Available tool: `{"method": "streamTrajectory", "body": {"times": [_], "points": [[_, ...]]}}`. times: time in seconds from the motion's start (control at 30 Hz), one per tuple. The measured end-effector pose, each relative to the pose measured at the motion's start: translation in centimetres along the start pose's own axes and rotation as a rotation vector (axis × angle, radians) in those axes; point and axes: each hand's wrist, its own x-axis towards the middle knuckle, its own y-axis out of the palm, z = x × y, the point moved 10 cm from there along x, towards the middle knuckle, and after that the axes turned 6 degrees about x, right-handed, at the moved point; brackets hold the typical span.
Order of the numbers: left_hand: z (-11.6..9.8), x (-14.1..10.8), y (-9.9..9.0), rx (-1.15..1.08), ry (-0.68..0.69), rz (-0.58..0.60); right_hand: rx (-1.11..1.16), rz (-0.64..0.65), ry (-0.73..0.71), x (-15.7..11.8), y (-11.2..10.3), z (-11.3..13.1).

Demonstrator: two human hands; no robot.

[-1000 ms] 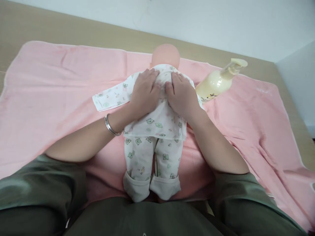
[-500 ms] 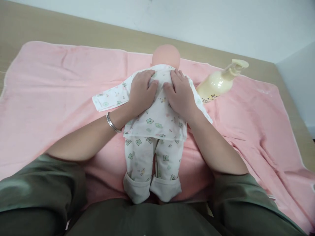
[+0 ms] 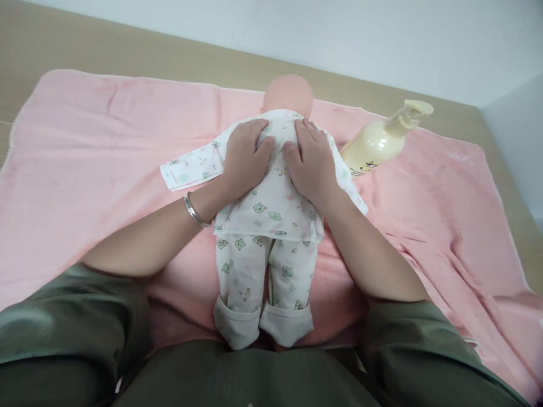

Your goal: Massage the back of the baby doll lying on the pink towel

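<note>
A baby doll (image 3: 288, 93) lies face down, its bare head pointing away from me. It is dressed in a white top (image 3: 271, 212) with small green animal prints and matching trousers (image 3: 244, 271) whose cuffs are rolled up. My left hand (image 3: 248, 155) rests on the left side of its upper back, thumb spread from the fingers. Opposite it, my right hand (image 3: 313, 161) lies flat on the right side of the back, also with the thumb apart. Both palms touch the cloth and neither hand grips anything. A silver bangle (image 3: 195, 210) circles my left wrist.
Under the doll spreads a pink blanket (image 3: 97, 135) on a wooden surface (image 3: 139, 45). A pale yellow pump bottle (image 3: 375, 144) stands on the blanket close to the doll's right sleeve. Beyond the surface's far edge rises a white wall (image 3: 339, 39).
The whole view has shifted very slightly. Both hands stay in the same places on the doll's back, and the bottle and blanket have not moved.
</note>
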Motion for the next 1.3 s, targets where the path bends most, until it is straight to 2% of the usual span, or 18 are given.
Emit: {"method": "streamTrajectory", "body": {"times": [0.53,0.8,0.97,1.1,1.3], "points": [[-0.3,0.0,0.0,0.025,0.039,-0.021,-0.049,0.04,0.048,0.0,0.0,0.3],[0.0,0.3,0.3,0.042,0.034,0.022,-0.073,0.048,0.017,0.0,0.0,0.5],[-0.5,-0.9,1.3,0.064,0.012,0.087,-0.089,0.097,-0.005,0.3,0.0,0.3],[-1.2,-1.8,1.5,0.057,0.025,0.089,-0.109,0.124,-0.014,0.3,-0.1,0.6],[-0.5,0.3,0.8,0.033,0.016,0.123,-0.185,0.069,0.02,-1.8,-0.7,2.5]]}}
